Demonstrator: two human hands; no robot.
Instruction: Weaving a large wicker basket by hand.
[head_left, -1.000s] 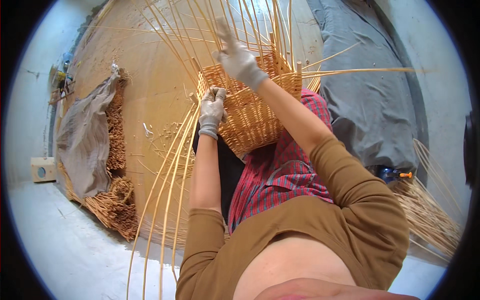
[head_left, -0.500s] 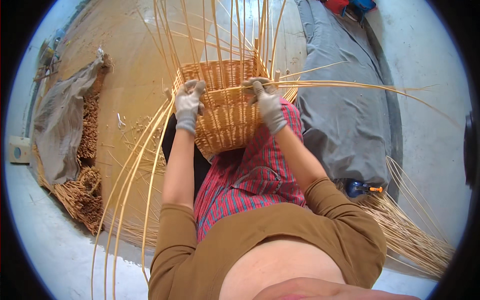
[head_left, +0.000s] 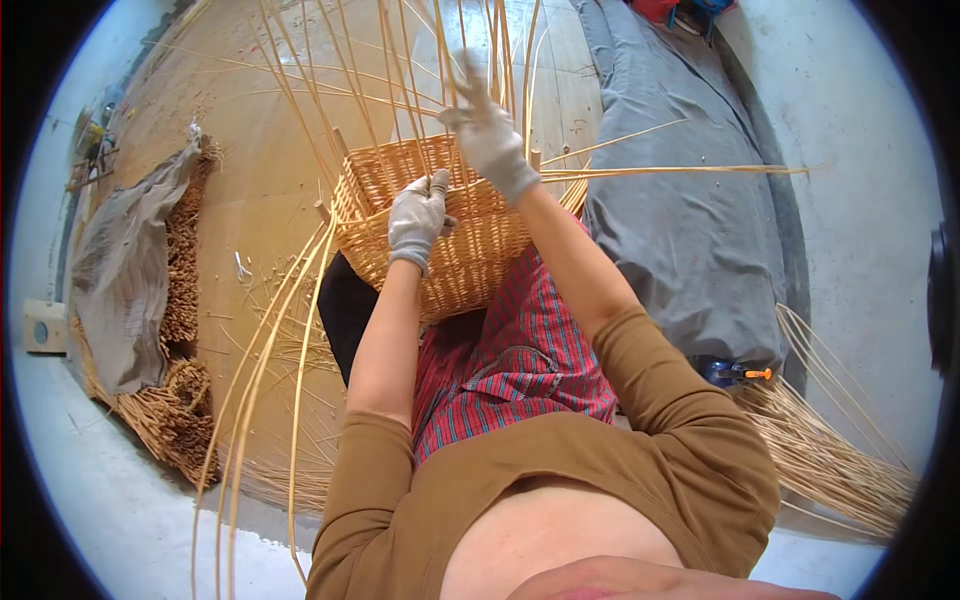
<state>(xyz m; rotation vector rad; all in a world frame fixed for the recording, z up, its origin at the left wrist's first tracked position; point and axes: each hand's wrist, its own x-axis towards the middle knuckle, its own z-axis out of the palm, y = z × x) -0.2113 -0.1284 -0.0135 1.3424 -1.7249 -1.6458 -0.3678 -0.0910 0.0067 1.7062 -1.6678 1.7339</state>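
A tan wicker basket (head_left: 470, 240) tilts against my lap, with long willow rods (head_left: 345, 75) standing up from its rim. My left hand (head_left: 416, 222), in a pale work glove, is closed in a pinch at the near rim, on a willow rod running along it. What its inner fingers touch is hidden. Over the basket's right side, my right hand (head_left: 488, 140), gloved too, reaches up among the upright rods. Its fingers are stretched apart and partly smeared by motion. Loose rod ends (head_left: 690, 170) stick out to the right of the basket.
Long rods (head_left: 262, 370) hang off the basket's left side. Bundled sticks (head_left: 180, 410) lie under a grey cloth (head_left: 130, 270) at left. To the right are a grey sheet (head_left: 690, 220), a dark blue object with an orange tip (head_left: 735, 373) and a rod pile (head_left: 830, 450).
My right hand has left the right rim and moved up and left among the upright rods. My left hand has shifted right along the rim, and the basket has tilted and turned slightly.
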